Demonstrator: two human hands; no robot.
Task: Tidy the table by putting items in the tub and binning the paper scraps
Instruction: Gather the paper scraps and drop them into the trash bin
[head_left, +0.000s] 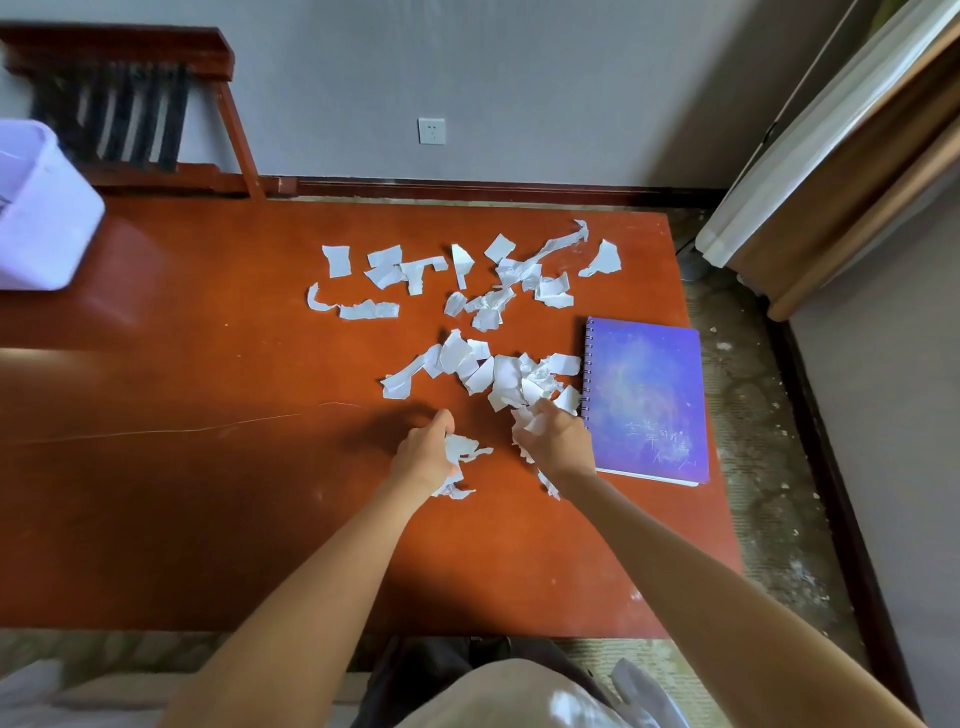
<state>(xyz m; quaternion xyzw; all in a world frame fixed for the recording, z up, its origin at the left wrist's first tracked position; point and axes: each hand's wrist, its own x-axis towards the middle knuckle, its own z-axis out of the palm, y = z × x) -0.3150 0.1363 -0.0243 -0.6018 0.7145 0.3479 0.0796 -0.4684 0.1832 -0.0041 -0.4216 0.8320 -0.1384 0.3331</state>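
Note:
Several torn white paper scraps (467, 312) lie scattered over the middle of the red-brown table (208, 467). My left hand (426, 452) grips a bunch of crumpled scraps (460, 449) just above the table. My right hand (556, 439) grips another bunch of scraps (527, 421) at the near edge of the pile. A purple spiral notebook (647, 400) lies flat to the right of my right hand. A pale lilac tub (41, 223) stands at the table's far left corner.
A dark wooden rack (130, 104) stands against the wall behind the tub. A wall socket (431, 130) sits above the table's far edge. Curtains (831, 156) hang at the right. Carpeted floor with bits of debris (753, 415) runs along the table's right side.

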